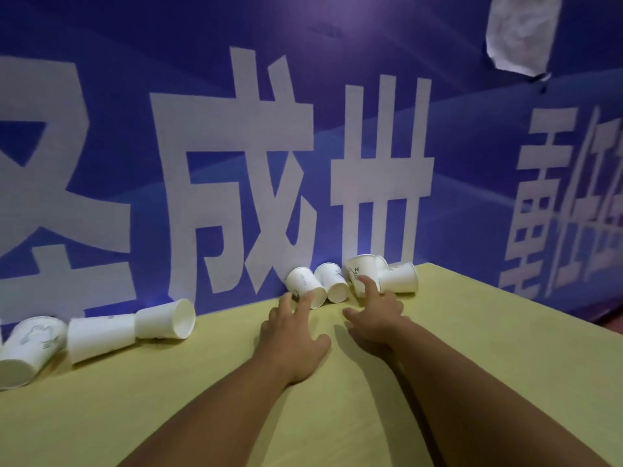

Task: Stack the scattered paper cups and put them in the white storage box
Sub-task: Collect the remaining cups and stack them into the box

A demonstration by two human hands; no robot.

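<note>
Fingers (307, 298) splayed, gripping nothing: left hand (293, 328) touches a toppled paper cup (301, 283) lying mouth-toward-the-person dead ahead, while right hand (374, 315) lays its forefinger on the printed cup (357, 269) farther right.

A yellow-green desk (455, 348) is set against a blue banner (135, 62) printed with large white characters. A crumpled white sheet (521, 32) is fixed to the banner at the upper right. Both bare forearms are stretched over the desk toward a cluster of paper cups (332, 281) lying at the foot of the banner. The left hand (296, 335) is spread, its fingertips laid against the leftmost cup (303, 284) of the cluster. The right hand (377, 315) is extended, its index finger placed on a tilted printed cup (360, 273). Well apart, at the left, three more cups are laid on their sides: a patterned cup (28, 345), a plain cup (101, 337), and, base to base with it, an open-mouthed cup (165, 318).
</note>
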